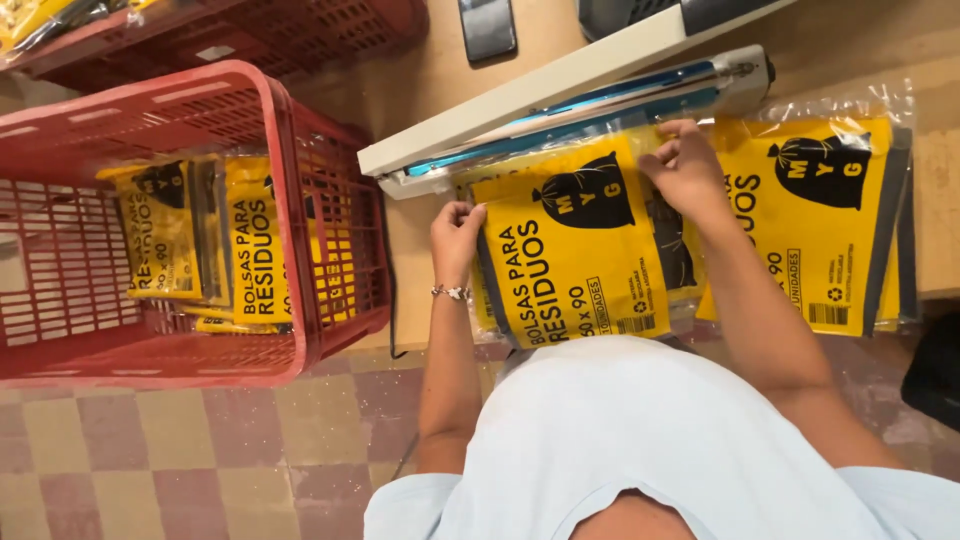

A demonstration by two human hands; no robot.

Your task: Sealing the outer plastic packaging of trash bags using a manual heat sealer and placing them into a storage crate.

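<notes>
In the head view, a yellow packet [575, 255] of folded bags is held flat at the counter's [430, 80] near edge, its open end tucked under the sealer bar [560, 110], seemingly for closing. Its left corner is pinched by the closed left hand [456, 235]; the right hand [685, 170], fingers curled, presses its top right. A stack of packets [830, 220] lies to the right; a red crate [190, 225] of packets stands left.

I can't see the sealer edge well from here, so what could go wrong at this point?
The right hand pinches the yellow packet right beside the sealer bar, so fingers might get caught. The left hand holds only a corner, so the packet may sit crooked. The stack of packets nearby could slide.
</notes>
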